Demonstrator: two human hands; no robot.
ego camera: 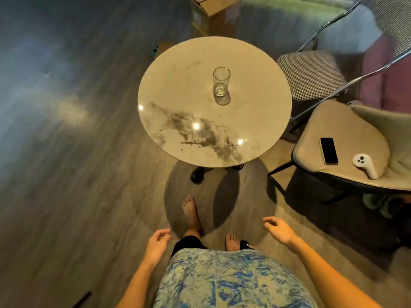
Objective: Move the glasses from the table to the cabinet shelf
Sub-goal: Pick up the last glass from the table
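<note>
one clear glass (221,82) stood upright on the round marble table (178,90), well ahead of both hands and roughly between them, left hand (156,242) held low with fingers loosely curled, nothing gripped, right hand (279,230) likewise relaxed and empty, phone (329,150) laid beyond the right hand

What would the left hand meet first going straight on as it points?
Likely the near rim of the round marble table; if the left hand clears it, the drinking glass lies roughly beyond. Height is unclear.
</note>
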